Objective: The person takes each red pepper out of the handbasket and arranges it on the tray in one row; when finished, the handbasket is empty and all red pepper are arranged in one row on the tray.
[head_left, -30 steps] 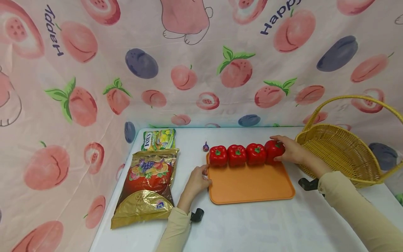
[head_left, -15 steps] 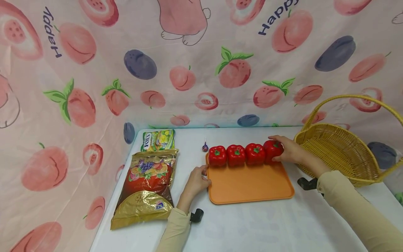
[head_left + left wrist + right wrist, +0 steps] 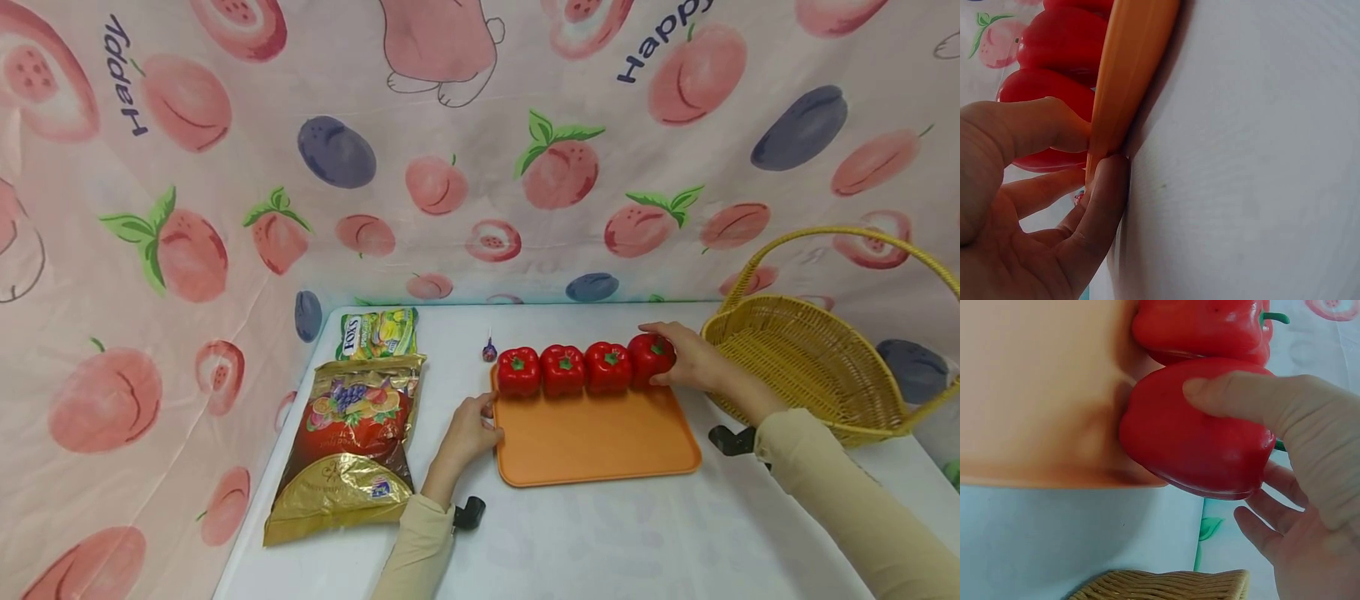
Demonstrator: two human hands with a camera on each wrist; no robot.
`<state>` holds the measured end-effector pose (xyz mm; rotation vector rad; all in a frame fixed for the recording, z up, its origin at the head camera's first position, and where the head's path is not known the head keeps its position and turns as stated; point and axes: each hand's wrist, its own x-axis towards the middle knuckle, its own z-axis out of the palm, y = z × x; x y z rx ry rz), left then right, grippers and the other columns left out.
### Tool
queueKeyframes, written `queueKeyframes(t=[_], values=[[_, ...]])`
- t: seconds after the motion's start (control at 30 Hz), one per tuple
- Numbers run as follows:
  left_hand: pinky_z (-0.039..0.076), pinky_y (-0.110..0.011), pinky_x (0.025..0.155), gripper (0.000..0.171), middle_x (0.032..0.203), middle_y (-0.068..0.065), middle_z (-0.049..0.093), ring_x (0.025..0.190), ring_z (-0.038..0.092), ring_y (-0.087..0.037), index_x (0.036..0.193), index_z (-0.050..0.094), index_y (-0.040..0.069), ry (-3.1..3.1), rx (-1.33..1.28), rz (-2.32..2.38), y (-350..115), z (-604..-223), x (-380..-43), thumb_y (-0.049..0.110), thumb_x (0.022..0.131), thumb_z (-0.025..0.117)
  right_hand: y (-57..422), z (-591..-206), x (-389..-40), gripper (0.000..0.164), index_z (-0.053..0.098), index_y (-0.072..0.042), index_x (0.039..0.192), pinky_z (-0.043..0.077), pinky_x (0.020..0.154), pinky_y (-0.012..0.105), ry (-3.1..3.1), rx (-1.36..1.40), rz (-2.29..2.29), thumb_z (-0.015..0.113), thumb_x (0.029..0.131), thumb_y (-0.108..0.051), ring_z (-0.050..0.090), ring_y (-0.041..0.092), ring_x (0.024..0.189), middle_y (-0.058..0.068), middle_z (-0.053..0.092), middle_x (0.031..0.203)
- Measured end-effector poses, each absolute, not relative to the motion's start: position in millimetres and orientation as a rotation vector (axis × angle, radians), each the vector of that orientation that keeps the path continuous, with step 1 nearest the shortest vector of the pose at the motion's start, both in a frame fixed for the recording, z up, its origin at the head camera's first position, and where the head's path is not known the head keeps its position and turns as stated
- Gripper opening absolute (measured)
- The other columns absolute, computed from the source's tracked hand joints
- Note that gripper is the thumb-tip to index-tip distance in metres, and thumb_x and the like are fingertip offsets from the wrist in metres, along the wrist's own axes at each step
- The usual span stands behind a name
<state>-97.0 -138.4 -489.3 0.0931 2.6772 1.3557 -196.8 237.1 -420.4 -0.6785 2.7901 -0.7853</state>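
Several red bell peppers (image 3: 563,369) stand side by side in a row along the far edge of an orange tray (image 3: 596,437). My right hand (image 3: 693,360) grips the rightmost red bell pepper (image 3: 1200,440) at the tray's far right corner, thumb (image 3: 1229,397) on its near side and fingers behind it. That pepper sits against its neighbour, stem pointing away from the tray. At the tray's left edge, my left hand (image 3: 467,433) holds the rim between thumb and fingers (image 3: 1100,206), as the left wrist view shows.
A yellow wicker basket (image 3: 813,367) with a tall handle stands at the right. To the left lie a large gold-and-red packet (image 3: 348,442) and a small green Fox's candy packet (image 3: 378,332). A wrapped lollipop (image 3: 490,350) lies behind the tray's left corner. A fruit-print cloth rises behind the white table.
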Motion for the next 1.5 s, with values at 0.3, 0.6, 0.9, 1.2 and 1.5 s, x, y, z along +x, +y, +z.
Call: queueKeyframes(t=[0.3, 0.6, 0.9, 1.2, 1.5], values=[[0.049, -0.024, 0.06, 0.062, 0.093, -0.011, 0.055, 0.069, 0.056, -0.013, 0.133, 0.057, -0.004, 2.679, 0.089, 1.343, -137.4, -487.9, -97.9, -0.002, 0.073, 0.073, 238.0, -423.4, -198.2, 0.085, 0.045, -0.002, 0.141, 0.043, 0.096, 0.063, 2.79, -0.682, -0.804, 0.089, 0.069, -0.016, 0.048, 0.04, 0.115, 0.024, 0.053, 0.125], [0.049, -0.025, 0.062, 0.062, 0.093, -0.008, 0.053, 0.071, 0.055, -0.014, 0.134, 0.056, -0.002, 2.659, 0.051, 1.325, -137.3, -488.6, -97.7, -0.001, 0.075, 0.074, 237.0, -423.7, -195.5, 0.085, 0.044, -0.003, 0.142, 0.041, 0.097, 0.063, 2.773, -0.658, -0.837, 0.088, 0.071, -0.019, 0.044, 0.043, 0.121, 0.026, 0.05, 0.131], [0.049, -0.025, 0.061, 0.062, 0.093, -0.009, 0.053, 0.07, 0.055, -0.013, 0.134, 0.056, -0.004, 2.663, 0.062, 1.345, -137.2, -488.0, -97.4, -0.003, 0.074, 0.074, 236.2, -422.3, -193.2, 0.087, 0.043, -0.004, 0.143, 0.043, 0.096, 0.062, 2.775, -0.632, -0.82, 0.089, 0.071, -0.021, 0.046, 0.042, 0.121, 0.025, 0.05, 0.131], [0.046, -0.029, 0.063, 0.054, 0.094, -0.01, 0.056, 0.073, 0.052, -0.016, 0.132, 0.059, -0.002, 2.765, 0.087, 1.259, -140.7, -485.0, -98.1, 0.009, 0.08, 0.072, 235.5, -421.1, -191.3, 0.086, 0.043, -0.003, 0.143, 0.043, 0.096, 0.062, 2.762, -0.629, -0.857, 0.085, 0.075, -0.033, 0.046, 0.042, 0.121, 0.025, 0.049, 0.133], [0.044, -0.03, 0.064, 0.054, 0.098, -0.012, 0.056, 0.075, 0.051, -0.017, 0.135, 0.058, 0.001, 2.813, 0.054, 1.211, -142.4, -479.0, -96.4, 0.014, 0.084, 0.071, 235.7, -417.6, -188.5, 0.087, 0.039, -0.005, 0.146, 0.04, 0.098, 0.064, 2.733, -0.546, -0.881, 0.079, 0.08, -0.044, 0.039, 0.044, 0.128, 0.026, 0.042, 0.141]])
